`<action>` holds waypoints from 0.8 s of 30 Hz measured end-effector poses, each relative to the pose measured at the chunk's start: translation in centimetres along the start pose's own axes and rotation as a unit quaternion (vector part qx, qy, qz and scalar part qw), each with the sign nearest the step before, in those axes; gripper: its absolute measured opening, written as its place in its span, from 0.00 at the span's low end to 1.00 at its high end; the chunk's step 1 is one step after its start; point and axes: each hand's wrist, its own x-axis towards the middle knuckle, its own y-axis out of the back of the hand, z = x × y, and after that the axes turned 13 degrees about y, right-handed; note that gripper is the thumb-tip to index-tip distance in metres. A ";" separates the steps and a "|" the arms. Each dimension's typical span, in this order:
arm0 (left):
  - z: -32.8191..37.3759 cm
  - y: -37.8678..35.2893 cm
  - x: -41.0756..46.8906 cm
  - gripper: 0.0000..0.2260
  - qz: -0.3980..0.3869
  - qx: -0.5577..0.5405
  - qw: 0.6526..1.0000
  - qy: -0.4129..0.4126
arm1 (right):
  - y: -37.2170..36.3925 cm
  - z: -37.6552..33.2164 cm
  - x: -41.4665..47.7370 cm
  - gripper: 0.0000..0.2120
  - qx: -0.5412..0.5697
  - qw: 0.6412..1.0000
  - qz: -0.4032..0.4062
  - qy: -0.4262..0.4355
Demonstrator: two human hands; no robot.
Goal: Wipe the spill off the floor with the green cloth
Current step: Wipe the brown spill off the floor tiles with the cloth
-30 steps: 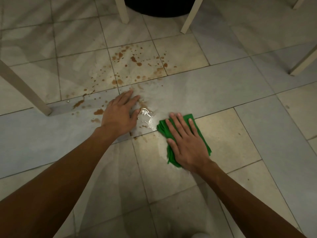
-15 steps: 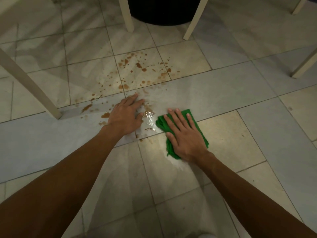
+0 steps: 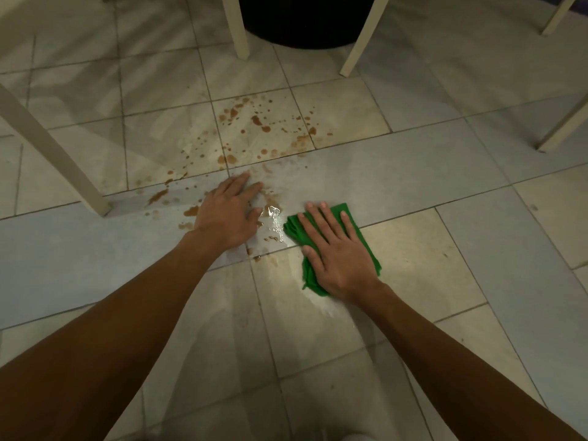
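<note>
A brown spill (image 3: pixel 254 132) is spattered over the tiled floor (image 3: pixel 429 249), with drops running down to a wet shiny patch (image 3: pixel 275 221) between my hands. My right hand (image 3: pixel 337 253) lies flat, fingers straight, pressing the folded green cloth (image 3: pixel 367 246) onto the floor just right of that wet patch. The cloth shows around my fingers and at my wrist's left. My left hand (image 3: pixel 227 214) rests flat on the floor at the spill's lower edge, fingers spread, holding nothing.
Cream furniture legs stand around: one slanted at the left (image 3: pixel 57 154), two at the top (image 3: pixel 237 27), (image 3: pixel 361 36), and others at the right edge (image 3: pixel 563 125). A dark round object (image 3: pixel 305 20) sits at the top behind the legs.
My right hand has slid the cloth slightly up and left toward the wet patch. The view has tilted so the scene sits lower. My left hand stays planted.
</note>
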 end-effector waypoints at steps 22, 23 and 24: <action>-2.6 0.0 0.2 0.29 0.021 -0.049 0.998 -0.026 | 0.1 -0.7 6.4 0.33 0.016 0.991 0.020 -0.131; -2.7 0.0 0.2 0.29 0.027 -0.047 0.998 -0.029 | 0.0 -1.5 7.4 0.33 0.021 0.990 0.019 -0.135; -2.8 0.1 0.3 0.28 0.031 -0.046 0.998 -0.030 | -0.1 -2.4 8.0 0.33 0.024 0.991 0.018 -0.133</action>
